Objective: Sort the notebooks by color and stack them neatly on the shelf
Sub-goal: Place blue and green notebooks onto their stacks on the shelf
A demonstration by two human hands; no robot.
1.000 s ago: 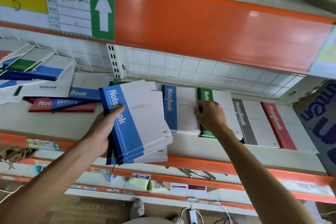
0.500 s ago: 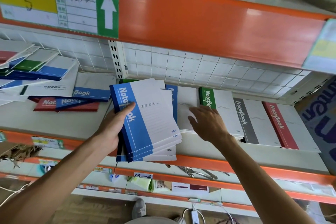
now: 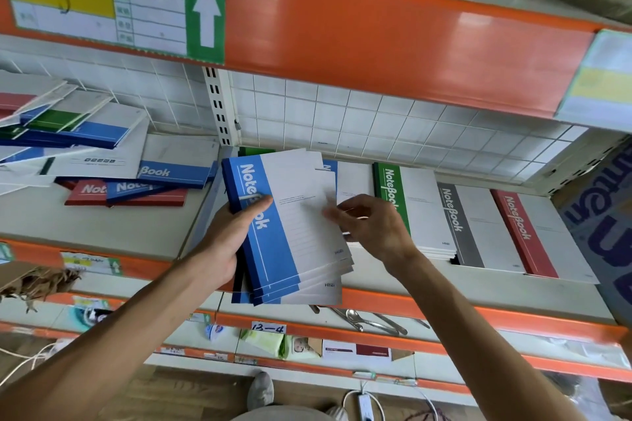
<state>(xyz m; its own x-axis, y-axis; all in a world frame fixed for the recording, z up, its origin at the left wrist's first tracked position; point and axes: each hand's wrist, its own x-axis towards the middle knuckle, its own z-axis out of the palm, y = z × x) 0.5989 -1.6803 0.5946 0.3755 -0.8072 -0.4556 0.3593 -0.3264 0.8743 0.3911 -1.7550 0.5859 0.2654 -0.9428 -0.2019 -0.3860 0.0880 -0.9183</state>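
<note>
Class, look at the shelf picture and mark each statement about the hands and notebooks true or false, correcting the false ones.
1. The left hand holds a bundle of blue-spined notebooks. True.
2. The right hand rests on the red-spined notebook stack. False: it reaches toward the held bundle's right edge.
3. The green-spined notebook stack lies left of the grey-spined notebook stack. True.
4. The mixed notebook pile at the far left is neatly sorted. False: colours overlap at angles.
</note>
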